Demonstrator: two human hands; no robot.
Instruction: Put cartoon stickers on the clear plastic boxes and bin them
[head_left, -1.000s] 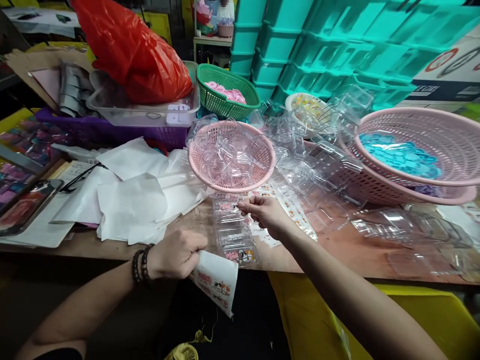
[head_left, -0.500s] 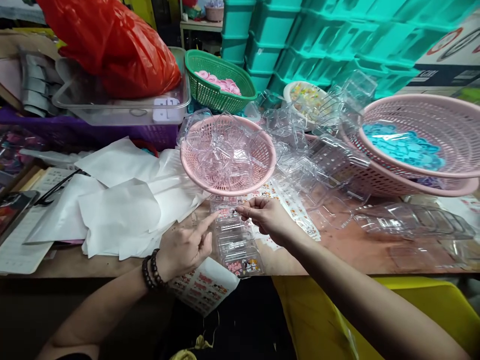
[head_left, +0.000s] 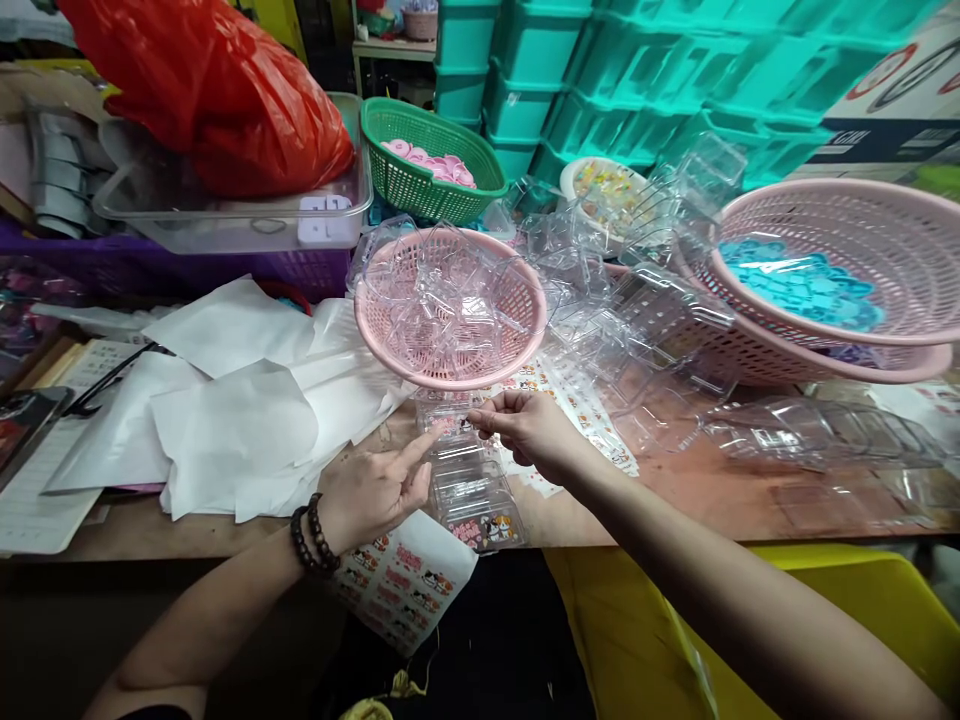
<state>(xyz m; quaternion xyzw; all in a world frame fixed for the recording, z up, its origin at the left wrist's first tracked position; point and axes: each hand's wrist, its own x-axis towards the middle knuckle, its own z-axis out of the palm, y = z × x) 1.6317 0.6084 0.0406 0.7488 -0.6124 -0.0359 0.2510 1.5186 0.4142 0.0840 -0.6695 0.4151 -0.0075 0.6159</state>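
Observation:
A row of clear plastic boxes (head_left: pixel 469 480) lies on the wooden table (head_left: pixel 697 490) in front of me, the nearest one bearing a cartoon sticker. My left hand (head_left: pixel 375 490) holds a sticker sheet (head_left: pixel 409 580) under its curled fingers while its index finger presses on the far box. My right hand (head_left: pixel 525 425) pinches at the same box from the right; what its fingertips grip is too small to name. Just behind them sits a small pink basket (head_left: pixel 450 305) full of clear boxes.
White paper sheets (head_left: pixel 232 420) are piled at left. A large pink basket (head_left: pixel 832 275) with blue pieces stands at right, loose clear boxes (head_left: pixel 637 300) beside it. A green basket (head_left: pixel 427 165), red bag (head_left: pixel 202 90) and teal crates (head_left: pixel 600 90) are behind. Sticker strips (head_left: pixel 585 410) lie under my right hand.
My left hand has come up from the table edge with the sticker sheet and put its index finger on the far box. My right hand has stayed at that box.

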